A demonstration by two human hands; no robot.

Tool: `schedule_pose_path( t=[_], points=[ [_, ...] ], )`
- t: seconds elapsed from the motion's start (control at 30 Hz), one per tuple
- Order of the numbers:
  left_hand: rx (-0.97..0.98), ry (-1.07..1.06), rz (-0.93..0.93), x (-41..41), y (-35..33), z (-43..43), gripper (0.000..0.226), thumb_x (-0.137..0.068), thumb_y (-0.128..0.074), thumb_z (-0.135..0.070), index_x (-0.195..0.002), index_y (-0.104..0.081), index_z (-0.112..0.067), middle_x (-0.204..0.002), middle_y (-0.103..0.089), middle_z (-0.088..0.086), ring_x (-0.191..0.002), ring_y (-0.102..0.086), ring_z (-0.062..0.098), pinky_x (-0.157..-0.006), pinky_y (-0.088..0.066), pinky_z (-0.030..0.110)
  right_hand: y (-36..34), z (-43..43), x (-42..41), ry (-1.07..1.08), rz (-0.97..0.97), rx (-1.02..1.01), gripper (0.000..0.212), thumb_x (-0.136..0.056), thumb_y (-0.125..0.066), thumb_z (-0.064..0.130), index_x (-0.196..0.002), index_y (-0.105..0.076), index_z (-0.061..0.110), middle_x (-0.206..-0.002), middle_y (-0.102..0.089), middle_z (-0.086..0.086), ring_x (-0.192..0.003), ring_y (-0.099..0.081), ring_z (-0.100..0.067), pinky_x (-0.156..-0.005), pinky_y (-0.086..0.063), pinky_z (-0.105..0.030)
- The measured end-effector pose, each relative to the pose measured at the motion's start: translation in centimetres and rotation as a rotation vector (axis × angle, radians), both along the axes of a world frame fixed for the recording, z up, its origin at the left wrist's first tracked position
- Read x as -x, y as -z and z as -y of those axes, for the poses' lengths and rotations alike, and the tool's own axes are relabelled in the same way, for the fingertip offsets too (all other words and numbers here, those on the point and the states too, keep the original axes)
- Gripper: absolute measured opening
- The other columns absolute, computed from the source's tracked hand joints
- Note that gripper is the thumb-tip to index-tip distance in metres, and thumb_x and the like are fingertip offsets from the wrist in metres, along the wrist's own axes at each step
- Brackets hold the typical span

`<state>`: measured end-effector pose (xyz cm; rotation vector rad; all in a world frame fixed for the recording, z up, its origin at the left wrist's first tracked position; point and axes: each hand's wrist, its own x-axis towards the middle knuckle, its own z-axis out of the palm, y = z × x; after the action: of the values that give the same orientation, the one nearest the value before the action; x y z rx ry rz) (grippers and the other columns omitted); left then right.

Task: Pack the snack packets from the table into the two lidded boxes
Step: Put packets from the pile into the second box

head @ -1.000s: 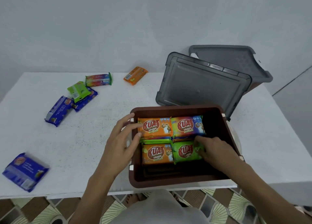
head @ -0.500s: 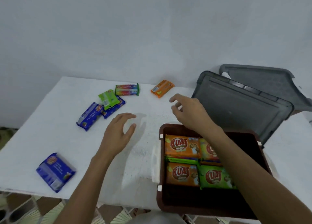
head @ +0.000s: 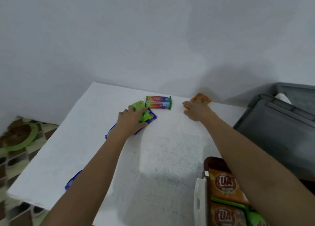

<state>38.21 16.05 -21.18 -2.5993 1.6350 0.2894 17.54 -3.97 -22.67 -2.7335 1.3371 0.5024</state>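
Well behind both grips, down by the right elbow: brown box [head: 207, 162] standing open, layered with orange packets [head: 225, 186] and a green packet [head: 255, 217] at the near corner. Counts as the part already done. Room left inside: cannot tell, mostly out of view.

Far back from the left grip, at the near edge of the worktop [head: 85, 149] and half hidden under the forearm: one blue packet [head: 72, 180], not yet packed.

Well to the right of the right grip: two grey lids [head: 276, 132], off and propped up, so closing not yet done.

Left grip [head: 131, 122] laid wide and flat, fingers spread over the light-green packet [head: 139, 105], which sits on blue packets [head: 151, 116] poking out from under palm and wrist. Nothing lifted, no curl visible.

Just past those fingertips, close but apart: rainbow packet [head: 158, 102], lying flat.

Right grip [head: 196, 110] set on the lone orange packet [head: 200, 98] at the far edge by the wall. Pinched or merely touched: cannot tell through the blur.

Judged roughly midway: one box part filled, at least five packets left out, second box's contents unseen, both lids yet to go on.
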Motion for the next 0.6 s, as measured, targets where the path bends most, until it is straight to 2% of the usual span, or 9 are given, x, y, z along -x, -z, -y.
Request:
schedule_pose_path(
  t=[0.13, 0.2, 0.27, 0.3, 0.37, 0.43, 0.5, 0.53, 0.6],
  points=[
    [0.068, 0.052, 0.044, -0.4, 0.5, -0.1, 0.048, -0.100, -0.041, -0.046, -0.145, -0.036, -0.033, -0.139, -0.047, 0.012, -0.108, -0.059, 0.031, -0.091, -0.043, 0.040, -0.1, -0.9, 0.5, -0.073, -0.008, 0.131, 0.036, -0.098, -0.044, 0.030, -0.132, -0.043, 0.019, -0.135, -0.040, -0.025, -0.126, -0.034, -0.041, -0.100, -0.036, -0.053],
    [0.133, 0.062, 0.042, -0.3, 0.3, -0.1, 0.042, -0.102, -0.038, -0.039, -0.144, -0.038, -0.031, -0.139, -0.051, 0.010, -0.105, -0.062, 0.031, -0.085, -0.046, 0.039, -0.7, -1.2, 1.4, -0.051, 0.128, 0.113, 0.033, -0.093, -0.049, 0.012, -0.125, -0.043, 0.016, -0.124, -0.042, -0.025, -0.113, -0.043, -0.040, -0.093, -0.044, -0.048],
    [0.192, 0.072, 0.048, -0.2, 0.0, -0.2, 0.044, -0.101, -0.045, -0.031, -0.144, -0.039, -0.027, -0.140, -0.052, 0.010, -0.105, -0.063, 0.032, -0.086, -0.049, 0.040, -1.7, -1.7, 2.5, -0.039, 0.303, 0.048, 0.036, -0.086, -0.046, -0.004, -0.116, -0.042, 0.014, -0.111, -0.045, -0.019, -0.094, -0.051, -0.036, -0.076, -0.049, -0.043],
    [0.237, 0.064, 0.029, -0.1, -0.2, -0.4, 0.044, -0.100, -0.050, -0.027, -0.143, -0.041, -0.025, -0.139, -0.053, 0.011, -0.106, -0.063, 0.032, -0.087, -0.050, 0.042, -2.3, -2.0, 3.1, -0.035, 0.375, 0.027, 0.035, -0.085, -0.044, -0.007, -0.113, -0.041, 0.015, -0.104, -0.048, -0.017, -0.084, -0.053, -0.035, -0.069, -0.049, -0.042],
    [0.402, -0.015, -0.108, 0.1, -0.7, -0.5, 0.036, -0.099, -0.051, -0.020, -0.135, -0.053, -0.018, -0.135, -0.055, 0.013, -0.108, -0.062, 0.031, -0.091, -0.051, 0.045, -3.8, -2.6, 4.4, -0.011, 0.513, -0.002, 0.031, -0.091, -0.043, -0.001, -0.117, -0.042, 0.017, -0.094, -0.054, -0.014, -0.074, -0.056, -0.034, -0.063, -0.048, -0.041],
    [0.604, -0.127, -0.296, 0.5, -1.4, -0.7, 0.029, -0.100, -0.046, -0.011, -0.122, -0.064, -0.010, -0.134, -0.052, 0.014, -0.112, -0.058, 0.029, -0.097, -0.048, 0.041, -5.3, -3.4, 6.1, 0.041, 0.708, -0.060, 0.030, -0.095, -0.046, 0.005, -0.122, -0.045, 0.017, -0.096, -0.059, -0.008, -0.073, -0.059, -0.026, -0.061, -0.051, -0.037],
    [0.785, -0.189, -0.378, 1.5, -2.1, -1.2, 0.028, -0.099, -0.043, -0.003, -0.112, -0.067, -0.007, -0.132, -0.049, 0.016, -0.117, -0.053, 0.026, -0.097, -0.044, 0.032, -6.8, -4.6, 8.2, 0.091, 0.877, -0.129, 0.031, -0.096, -0.049, 0.007, -0.124, -0.047, 0.021, -0.101, -0.059, -0.002, -0.073, -0.060, -0.012, -0.057, -0.052, -0.025],
    [0.870, -0.211, -0.412, 2.2, -2.5, -1.6, 0.028, -0.099, -0.041, -0.001, -0.108, -0.067, -0.007, -0.129, -0.049, 0.015, -0.118, -0.051, 0.025, -0.097, -0.045, 0.033, -7.6, -5.5, 9.5, 0.119, 0.944, -0.171, 0.030, -0.098, -0.049, 0.010, -0.124, -0.047, 0.025, -0.103, -0.060, 0.000, -0.075, -0.063, -0.008, -0.057, -0.055, -0.022],
    [1.011, -0.281, -0.548, 4.0, -3.4, -2.5, 0.031, -0.100, -0.036, 0.001, -0.102, -0.064, -0.011, -0.122, -0.054, 0.008, -0.114, -0.055, 0.022, -0.094, -0.051, 0.038, -9.0, -7.6, 12.1, 0.196, 1.072, -0.275, 0.030, -0.099, -0.049, 0.014, -0.121, -0.048, 0.034, -0.102, -0.062, 0.006, -0.079, -0.070, -0.011, -0.062, -0.062, -0.027]
  ],
)
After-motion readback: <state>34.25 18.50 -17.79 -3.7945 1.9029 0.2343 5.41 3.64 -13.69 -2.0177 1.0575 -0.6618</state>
